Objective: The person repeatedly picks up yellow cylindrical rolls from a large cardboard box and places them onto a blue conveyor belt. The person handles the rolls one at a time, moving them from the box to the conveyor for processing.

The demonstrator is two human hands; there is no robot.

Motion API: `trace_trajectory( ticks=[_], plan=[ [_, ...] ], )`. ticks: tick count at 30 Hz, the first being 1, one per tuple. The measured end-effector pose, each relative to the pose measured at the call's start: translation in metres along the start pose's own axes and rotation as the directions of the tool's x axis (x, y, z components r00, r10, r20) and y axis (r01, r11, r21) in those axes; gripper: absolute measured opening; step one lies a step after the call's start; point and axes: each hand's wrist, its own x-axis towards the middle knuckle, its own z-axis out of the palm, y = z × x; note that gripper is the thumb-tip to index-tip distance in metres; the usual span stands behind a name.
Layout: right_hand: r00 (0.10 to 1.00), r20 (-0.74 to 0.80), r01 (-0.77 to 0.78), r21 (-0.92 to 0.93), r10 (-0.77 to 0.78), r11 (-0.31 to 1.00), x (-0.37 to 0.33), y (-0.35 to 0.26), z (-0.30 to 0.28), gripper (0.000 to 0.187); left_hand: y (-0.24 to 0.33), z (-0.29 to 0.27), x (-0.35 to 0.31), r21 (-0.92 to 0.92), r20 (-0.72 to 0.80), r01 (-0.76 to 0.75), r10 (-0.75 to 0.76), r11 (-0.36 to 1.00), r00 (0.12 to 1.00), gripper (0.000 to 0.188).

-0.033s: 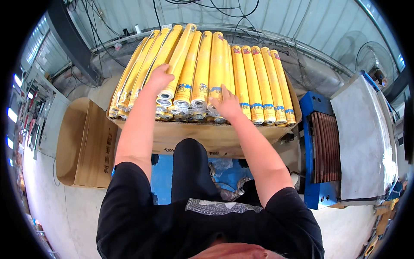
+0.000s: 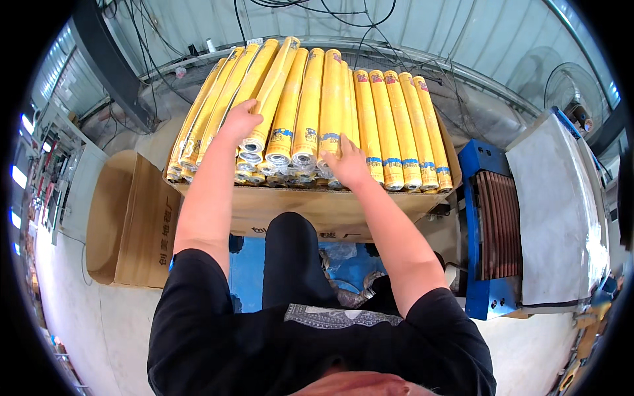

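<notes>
Rows of yellow printed rolls in clear plastic wrap [image 2: 307,109] fill a cardboard box [image 2: 300,210] in front of me, their near ends stacked in layers. My left hand [image 2: 240,123] lies against the left side of a roll that sits higher than its neighbours [image 2: 272,99]. Its thumb and forefinger are apart; the other fingers are partly hidden. On the near ends of the middle rolls rests my right hand [image 2: 347,165], fingers spread, next to the slimmer rolls with blue bands [image 2: 389,142] at the right.
An open cardboard box [image 2: 142,221] stands on the floor at the left. To the right is a blue-framed machine with brown ribs [image 2: 496,224] and a pale cover. A fan [image 2: 576,105] stands behind it. Black cables hang along the corrugated wall [image 2: 436,26].
My left hand has shifted very slightly left and down along the roll. The right hand and the rolls look nearly unchanged.
</notes>
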Motion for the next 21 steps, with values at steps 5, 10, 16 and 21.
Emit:
trace_trajectory(
  ticks=[5,10,16,21],
  plan=[
    [0.991,-0.129,0.045,0.069,-0.035,0.997,-0.024,0.014,0.021,0.088,0.044,0.045,-0.057,0.778,0.013,-0.082,0.114,0.623,0.993,0.081],
    [0.995,-0.052,0.095,0.155,-0.088,0.983,-0.066,0.041,0.019,0.082,0.000,0.017,-0.024,-0.319,0.068,-0.031,0.055,0.947,0.996,0.060],
    [0.999,-0.024,0.046,0.295,-0.040,0.954,-0.149,0.101,0.024,0.076,-0.029,0.040,-0.051,-0.318,-0.332,-0.156,0.044,0.935,0.942,0.041],
    [0.999,0.045,0.014,0.258,-0.027,0.966,-0.211,0.132,0.027,0.074,0.002,0.068,-0.081,0.847,-0.097,-0.214,0.538,0.486,0.837,0.048]
  ],
)
